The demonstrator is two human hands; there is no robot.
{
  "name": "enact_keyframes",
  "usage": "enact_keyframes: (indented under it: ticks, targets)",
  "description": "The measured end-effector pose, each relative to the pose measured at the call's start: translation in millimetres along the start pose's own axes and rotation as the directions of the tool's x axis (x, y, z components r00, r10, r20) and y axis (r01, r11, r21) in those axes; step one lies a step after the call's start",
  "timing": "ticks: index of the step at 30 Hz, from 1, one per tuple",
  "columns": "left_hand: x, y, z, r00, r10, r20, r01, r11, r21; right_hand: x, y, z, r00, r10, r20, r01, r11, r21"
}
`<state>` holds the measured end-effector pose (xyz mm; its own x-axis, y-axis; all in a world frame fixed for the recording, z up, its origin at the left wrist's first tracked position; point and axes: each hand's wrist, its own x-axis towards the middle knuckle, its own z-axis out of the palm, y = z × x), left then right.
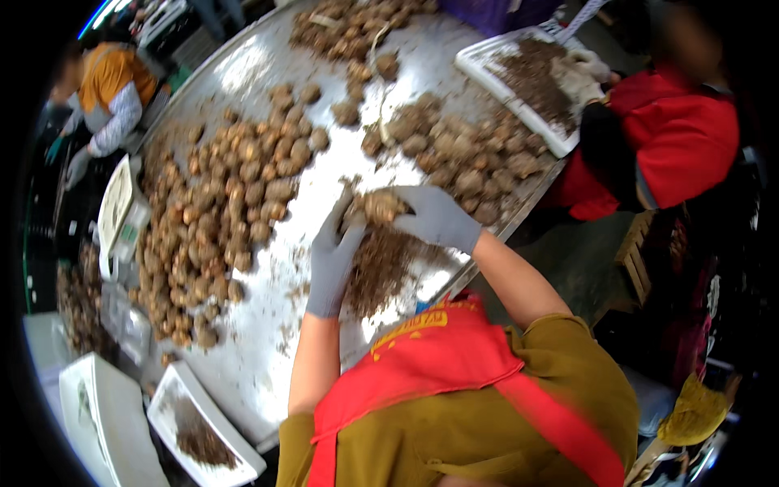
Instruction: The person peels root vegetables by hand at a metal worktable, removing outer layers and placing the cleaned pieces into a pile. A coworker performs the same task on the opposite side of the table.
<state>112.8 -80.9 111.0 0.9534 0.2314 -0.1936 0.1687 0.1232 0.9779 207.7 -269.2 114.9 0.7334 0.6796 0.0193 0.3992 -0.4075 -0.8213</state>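
My right hand point(435, 216), in a grey glove, grips a brown ringed taro corm point(383, 207) over the metal table. Close against it, my left hand point(333, 259), gloved alike, has its thumb and fingers around a darker soil-covered corm point(353, 214); whether this is a separate piece or part of the first is hard to tell. Loose brown soil and root fibres point(380, 268) lie on the table below both hands. A large heap of corms point(225, 201) spreads to the left. Another heap point(468, 152), dirtier looking, lies beyond my right hand.
A co-worker in red point(675, 134) reaches a gloved hand into a soil-filled white foam tray point(517, 106). Another person point(115, 91) stands at the far left. A foam lid point(201, 426) with soil and a white foam box point(109, 420) sit at lower left. More corms point(353, 30) lie at the far end.
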Motion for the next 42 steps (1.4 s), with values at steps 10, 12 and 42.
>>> enact_keyframes:
  ticks: [10, 12, 42]
  targets:
    - [-10.5, -22.6, -13.7, 0.986, -0.145, 0.084, 0.152, 0.985, -0.081, 87.8, 31.5, -231.4, 0.791, -0.021, -0.612, 0.281, 0.9, 0.332]
    - [-10.6, -27.0, -15.6, 0.989, -0.135, 0.067, 0.142, 0.984, -0.112, 117.5, 16.4, -260.1, 0.804, 0.07, -0.591, 0.506, 0.442, 0.74]
    - [4.8, 6.1, 3.7, 0.953, 0.278, -0.12, -0.224, 0.913, 0.341, 49.0, -4.5, 31.6, 0.965, -0.104, -0.241, 0.145, 0.977, 0.158]
